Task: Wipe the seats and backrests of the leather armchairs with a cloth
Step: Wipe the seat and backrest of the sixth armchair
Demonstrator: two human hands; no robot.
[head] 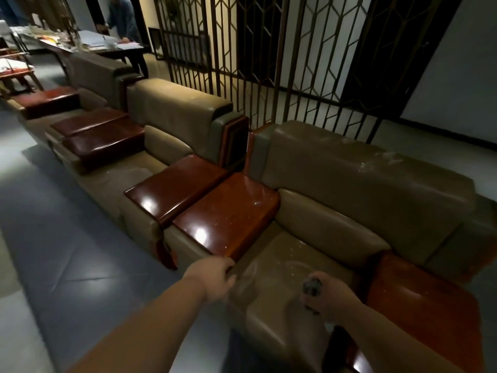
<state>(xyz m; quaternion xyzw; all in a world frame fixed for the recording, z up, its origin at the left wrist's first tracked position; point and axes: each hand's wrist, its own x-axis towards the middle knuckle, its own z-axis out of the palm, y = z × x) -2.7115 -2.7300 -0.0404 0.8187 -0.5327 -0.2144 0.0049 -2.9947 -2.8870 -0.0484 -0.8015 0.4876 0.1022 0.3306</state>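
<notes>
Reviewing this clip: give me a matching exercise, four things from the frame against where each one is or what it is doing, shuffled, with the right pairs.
Things
1. left hand
2. right hand
3. cloth
4. backrest

Places or states
A. bunched in the right hand's grip
B. marked with pale streaks along its top
C. at the front corner of the red wooden armrest
D. over the tan seat, gripping something

Pairs: 1-C, 2-D, 3-A, 4-B

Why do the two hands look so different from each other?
The left hand touches the front corner of the shiny wooden armrest and holds nothing, while the right hand is curled round a small grey bunched thing, probably the cloth. The left hand is at the seat's edge; the right hand is over the seat. Both reach toward the same armchair.
</notes>
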